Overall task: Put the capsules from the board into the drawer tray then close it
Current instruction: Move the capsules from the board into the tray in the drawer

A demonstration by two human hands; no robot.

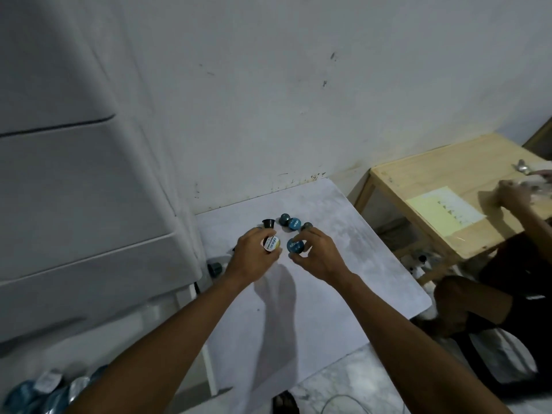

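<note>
On the white board (316,294), near its far end, lie several coffee capsules: a black one (268,224) upright, a blue pair (289,221) and a grey one (306,226). My left hand (254,258) grips a capsule with a white and yellow lid (271,244). My right hand (316,255) pinches a blue capsule (295,245). Both are just above the board. At the bottom left, more capsules (44,389) lie in what may be the drawer tray, mostly hidden by my left arm.
A large white appliance (83,204) stands at the left against the wall. A wooden table (448,189) with a yellow paper stands at the right, where another person (507,294) sits and handles something. A dark object (283,403) lies at the bottom edge.
</note>
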